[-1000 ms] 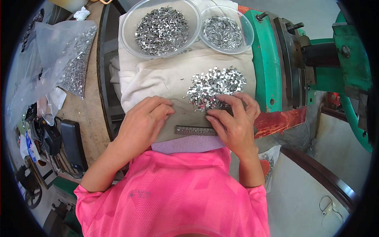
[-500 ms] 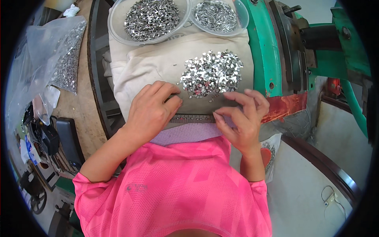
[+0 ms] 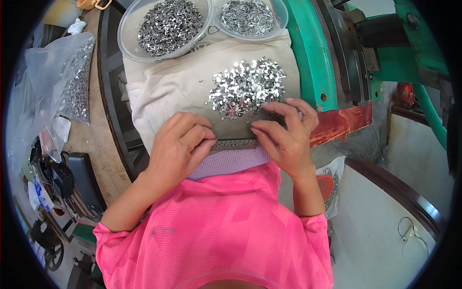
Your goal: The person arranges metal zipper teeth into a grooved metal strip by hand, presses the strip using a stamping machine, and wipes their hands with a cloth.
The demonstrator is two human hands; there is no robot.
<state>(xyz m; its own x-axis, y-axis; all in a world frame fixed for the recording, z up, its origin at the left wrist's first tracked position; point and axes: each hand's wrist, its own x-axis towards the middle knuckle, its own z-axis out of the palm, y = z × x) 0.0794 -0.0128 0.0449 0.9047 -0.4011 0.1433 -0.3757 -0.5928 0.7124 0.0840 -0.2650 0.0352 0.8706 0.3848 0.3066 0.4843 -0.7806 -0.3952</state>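
A loose heap of small, shiny, flat metal pieces lies on the beige cloth. On the near side of the heap is a narrow, dark strip with a row of small marks or slots. My left hand is closed at the strip's left end, thumb and fingertips against it. My right hand is by the strip's right end and the heap's near edge, thumb and forefinger pinched together. Whatever lies between them is too small to make out. A few loose pieces lie close to those fingertips.
Two clear round tubs of metal parts, one larger and one smaller, stand beyond the heap. A green machine borders the right. At left, a plastic bag of metal pieces and a black box lie on a wooden table.
My right thumb and forefinger have moved from the strip toward the heap's near edge and closed together. My left hand stays at the strip's left end. The whole view has shifted slightly.
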